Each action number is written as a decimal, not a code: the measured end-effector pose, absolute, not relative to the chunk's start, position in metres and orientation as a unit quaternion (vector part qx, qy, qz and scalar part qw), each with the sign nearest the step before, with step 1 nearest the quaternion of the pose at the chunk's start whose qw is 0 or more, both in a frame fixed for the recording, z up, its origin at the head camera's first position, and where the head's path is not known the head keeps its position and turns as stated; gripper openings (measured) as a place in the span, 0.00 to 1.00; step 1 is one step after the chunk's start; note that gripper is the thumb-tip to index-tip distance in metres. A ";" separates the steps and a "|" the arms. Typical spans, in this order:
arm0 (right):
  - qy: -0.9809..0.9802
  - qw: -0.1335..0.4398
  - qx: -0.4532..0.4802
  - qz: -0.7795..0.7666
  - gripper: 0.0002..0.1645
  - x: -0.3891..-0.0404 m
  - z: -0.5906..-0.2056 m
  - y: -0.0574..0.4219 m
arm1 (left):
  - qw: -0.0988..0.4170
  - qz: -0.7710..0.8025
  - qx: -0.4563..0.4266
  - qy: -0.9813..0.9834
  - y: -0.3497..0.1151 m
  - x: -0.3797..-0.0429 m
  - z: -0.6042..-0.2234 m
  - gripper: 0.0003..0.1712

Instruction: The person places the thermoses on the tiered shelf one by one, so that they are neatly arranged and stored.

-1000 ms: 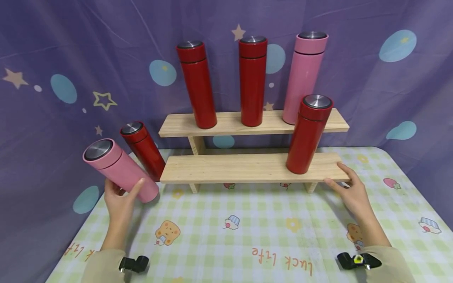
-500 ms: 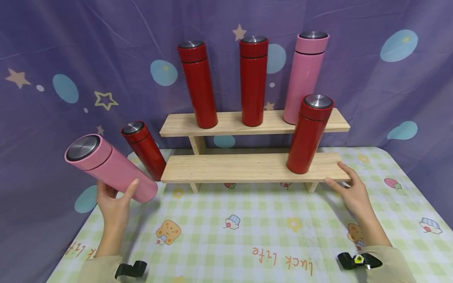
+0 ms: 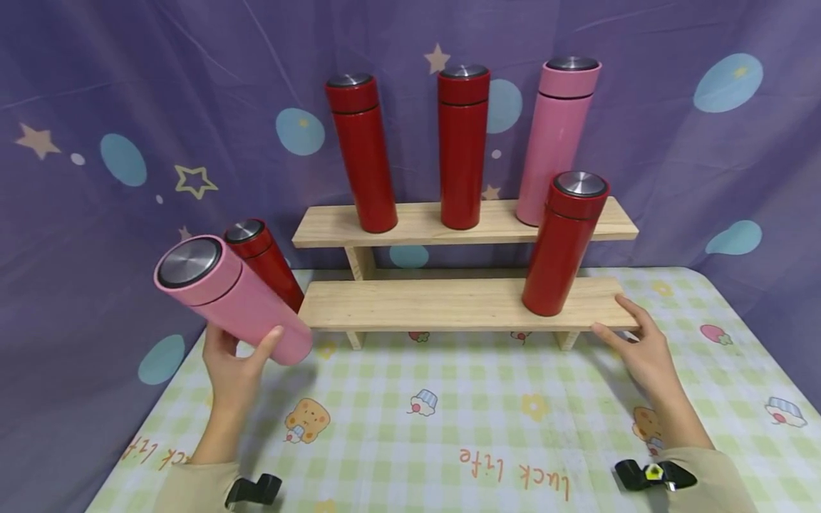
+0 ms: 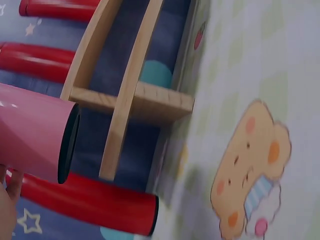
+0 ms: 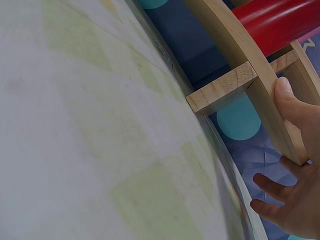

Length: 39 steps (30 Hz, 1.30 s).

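In the head view my left hand grips a pink thermos bottle near its base, fingers behind it and thumb in front. The thermos leans to the left with its steel-topped lid up, and its dark base hangs above the tablecloth in the left wrist view. Behind it a red thermos stands beside the shelf, partly covered. My right hand holds the right end of the lower board of a two-tier wooden shelf. Its thumb presses the board's front edge in the right wrist view.
On the lower board a red thermos stands toward the right. Along the upper board are a left red thermos, a middle red thermos and a pink thermos. A purple curtain hangs behind the checked tablecloth.
The pink thermos first tilted further left with my left hand, then came back right and closer to the shelf's left end. My right hand keeps its place on the board.
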State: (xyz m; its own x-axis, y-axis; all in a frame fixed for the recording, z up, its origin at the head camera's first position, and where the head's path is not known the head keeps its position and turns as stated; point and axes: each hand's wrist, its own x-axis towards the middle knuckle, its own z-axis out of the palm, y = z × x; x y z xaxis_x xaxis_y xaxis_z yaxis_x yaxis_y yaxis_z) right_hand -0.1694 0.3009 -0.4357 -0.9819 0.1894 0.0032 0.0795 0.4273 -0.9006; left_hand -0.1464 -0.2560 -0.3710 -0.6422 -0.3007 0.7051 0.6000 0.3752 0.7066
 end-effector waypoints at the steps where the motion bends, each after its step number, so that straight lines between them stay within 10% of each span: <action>1: -0.844 0.052 -0.080 0.529 0.52 -0.169 -0.436 0.301 | 0.406 -0.551 -0.109 -0.721 -0.253 -0.147 -0.371 0.35; 39: -0.845 0.062 -0.064 0.527 0.51 -0.168 -0.436 0.302 | 0.219 -0.556 -0.189 -0.779 -0.114 -0.183 -0.334 0.40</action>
State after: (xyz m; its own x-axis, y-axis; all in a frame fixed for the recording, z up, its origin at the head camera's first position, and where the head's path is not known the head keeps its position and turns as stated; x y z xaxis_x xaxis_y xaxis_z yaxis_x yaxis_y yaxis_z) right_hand -0.1682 0.3020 -0.4360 -0.9841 0.1734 0.0377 0.0424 0.4362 -0.8988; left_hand -0.1828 -0.1141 -0.3338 -0.8326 0.0505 0.5516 0.5381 0.3104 0.7837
